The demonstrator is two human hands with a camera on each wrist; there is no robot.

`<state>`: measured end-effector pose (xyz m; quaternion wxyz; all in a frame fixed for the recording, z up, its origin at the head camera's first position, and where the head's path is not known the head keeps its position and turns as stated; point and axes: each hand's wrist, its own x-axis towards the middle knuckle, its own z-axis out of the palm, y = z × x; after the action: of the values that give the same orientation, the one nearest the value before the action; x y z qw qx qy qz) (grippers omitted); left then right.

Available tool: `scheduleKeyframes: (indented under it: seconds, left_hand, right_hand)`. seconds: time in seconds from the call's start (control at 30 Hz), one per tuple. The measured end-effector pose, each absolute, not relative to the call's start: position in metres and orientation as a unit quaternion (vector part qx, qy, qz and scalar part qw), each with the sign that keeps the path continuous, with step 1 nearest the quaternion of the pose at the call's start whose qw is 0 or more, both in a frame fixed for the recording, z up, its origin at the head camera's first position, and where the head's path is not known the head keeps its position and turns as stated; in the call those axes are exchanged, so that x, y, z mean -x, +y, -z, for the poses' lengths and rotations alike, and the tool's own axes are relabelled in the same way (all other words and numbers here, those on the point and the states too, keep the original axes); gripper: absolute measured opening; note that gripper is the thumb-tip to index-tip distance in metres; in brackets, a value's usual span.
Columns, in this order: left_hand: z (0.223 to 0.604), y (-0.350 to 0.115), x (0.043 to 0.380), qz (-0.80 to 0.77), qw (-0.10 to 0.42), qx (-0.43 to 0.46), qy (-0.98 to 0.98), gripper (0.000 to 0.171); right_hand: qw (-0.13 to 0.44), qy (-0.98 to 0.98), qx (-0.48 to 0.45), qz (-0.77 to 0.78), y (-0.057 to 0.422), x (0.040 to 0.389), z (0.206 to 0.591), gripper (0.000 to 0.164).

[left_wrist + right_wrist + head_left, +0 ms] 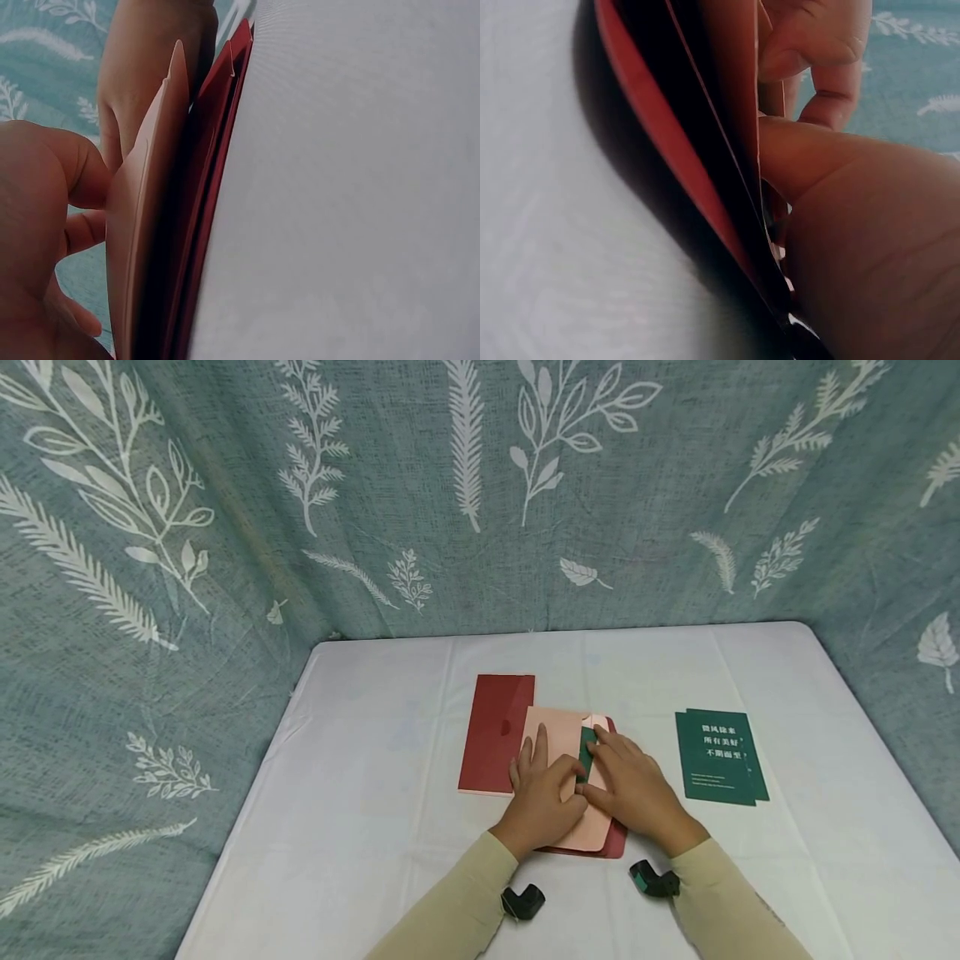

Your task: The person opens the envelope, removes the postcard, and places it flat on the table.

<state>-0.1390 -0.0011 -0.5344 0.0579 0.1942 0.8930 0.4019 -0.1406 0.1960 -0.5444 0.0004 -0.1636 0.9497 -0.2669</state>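
Note:
A pink envelope (558, 727) lies over a dark red envelope (617, 843) on the table. A strip of green card (587, 752) shows at the pink envelope's opening, between the two hands. My left hand (542, 802) rests on the pink envelope, one finger stretched out, while its bent index finger and thumb pinch the paper edge beside the green strip. My right hand (637, 785) lies on the right side, its fairly straight fingers touching the envelope and the card. In the left wrist view the pink envelope (139, 202) stands slightly apart from the red ones (214, 112) beneath.
Another red envelope (495, 735) lies to the left, partly under the pink one. Green cards (716, 777) with white writing overlap at the right. A white cloth covers the table (360, 760); a leaf-patterned curtain (420, 527) hangs behind it.

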Motion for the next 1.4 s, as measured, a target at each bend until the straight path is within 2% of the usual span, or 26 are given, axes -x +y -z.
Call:
scheduleKeyframes:
  seconds: [0.63, 1.4]
  left_hand:
    - [0.530, -0.001, 0.138, -0.407, 0.061, -0.189, 0.892, 0.019]
    - [0.532, -0.003, 0.138, -0.420, 0.070, -0.181, 0.887, 0.032]
  right_hand:
    - [0.009, 0.957, 0.153, 0.245, 0.201, 0.135, 0.541, 0.075]
    - [0.030, 0.958, 0.123, 0.258, 0.219, 0.121, 0.539, 0.079]
